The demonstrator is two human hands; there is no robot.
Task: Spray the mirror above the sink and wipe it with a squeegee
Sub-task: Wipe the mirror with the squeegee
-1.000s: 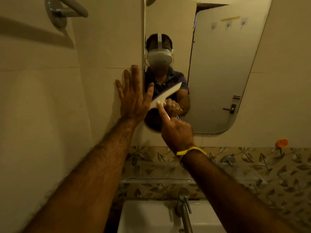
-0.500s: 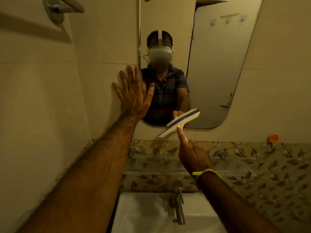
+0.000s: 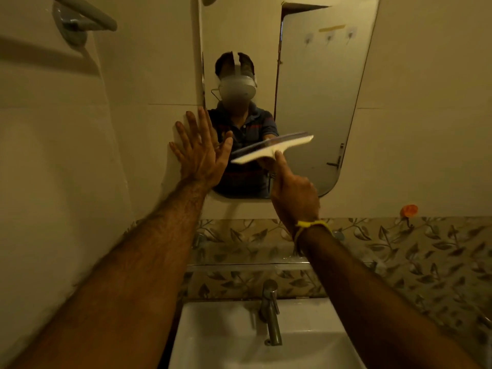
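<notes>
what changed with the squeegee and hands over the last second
The right hand swept the squeegee down off the bottom of the mirror, then back up onto the lower glass, blade now nearly level. The grip never changed. The left hand stayed flat at the mirror's left edge.

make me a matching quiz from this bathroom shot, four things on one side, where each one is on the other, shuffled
Things:
1. left hand
2. squeegee
3. tap
4. wristband

Places:
A. on the right wrist
B. flat on the wall at the mirror's left edge
C. at the back of the sink
D. in the right hand, blade at the mirror

Pairs: 1-B, 2-D, 3-C, 4-A
</notes>
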